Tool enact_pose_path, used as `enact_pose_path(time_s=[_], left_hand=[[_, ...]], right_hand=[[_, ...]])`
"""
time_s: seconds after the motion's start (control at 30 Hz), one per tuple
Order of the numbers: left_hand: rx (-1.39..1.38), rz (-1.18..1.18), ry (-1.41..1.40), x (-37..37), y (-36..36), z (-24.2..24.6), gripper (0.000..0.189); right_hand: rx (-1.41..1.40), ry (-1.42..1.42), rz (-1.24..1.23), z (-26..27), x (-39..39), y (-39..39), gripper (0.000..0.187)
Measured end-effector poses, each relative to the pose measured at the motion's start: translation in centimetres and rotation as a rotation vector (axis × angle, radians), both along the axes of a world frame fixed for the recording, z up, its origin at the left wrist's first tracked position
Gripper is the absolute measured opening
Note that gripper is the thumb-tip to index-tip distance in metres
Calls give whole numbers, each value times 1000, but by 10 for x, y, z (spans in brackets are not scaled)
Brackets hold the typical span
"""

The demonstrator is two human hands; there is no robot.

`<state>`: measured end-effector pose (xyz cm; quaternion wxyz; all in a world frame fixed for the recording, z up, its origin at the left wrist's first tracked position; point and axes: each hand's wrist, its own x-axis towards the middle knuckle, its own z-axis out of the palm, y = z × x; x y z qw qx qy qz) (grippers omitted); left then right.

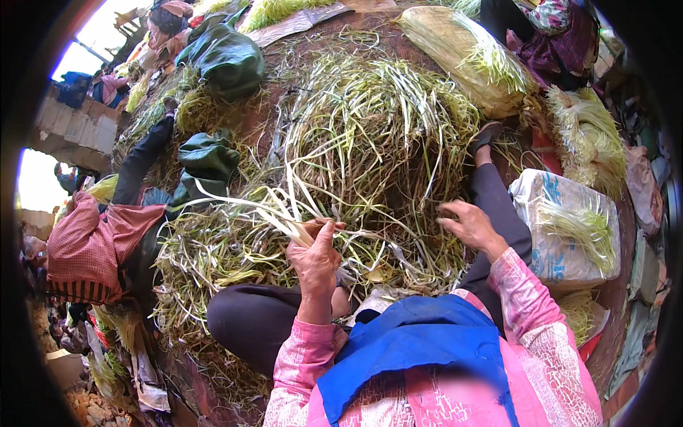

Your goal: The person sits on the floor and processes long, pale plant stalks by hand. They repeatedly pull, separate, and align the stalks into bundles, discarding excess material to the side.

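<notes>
My left hand (316, 256) is closed on a small bunch of long white-stemmed greens (277, 213), like garlic chives or scallions, whose stems point up and left. To its right, my right hand (469, 223) is raised with fingers loosely bent and apart, holding nothing that shows. Beyond both hands rises a big heap of tangled green and white stalks (373, 123) with brown, dry bits among them. More loose stalks (235, 251) lie to the left of my left hand and beside my bent knee.
To the right, a white wrapped bundle (576, 229) carries a pile of cleaned stalks (579, 232). A yellowish wrapped bale (453, 58) lies farther off. Dark green sacks (224, 58) are at upper left. Co-workers sit nearby, one in a red checked shirt (88, 248) at left, another (560, 42) at upper right.
</notes>
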<state>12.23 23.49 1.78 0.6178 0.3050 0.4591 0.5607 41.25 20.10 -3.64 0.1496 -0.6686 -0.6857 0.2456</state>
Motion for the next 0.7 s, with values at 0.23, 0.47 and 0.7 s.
enact_pose_path(time_s=[0.23, 0.47, 0.7], left_hand=[[-46, -51, -19, 0, 5, -3, 11], [-161, -81, -44, 13, -4, -12, 11], [-122, 25, -135, 3, 0, -12, 8]], right_hand=[[-92, 662, 525, 17, -97, 50, 38], [145, 435, 482, 23, -103, 33, 16], [256, 480, 335, 20, -83, -1, 15]])
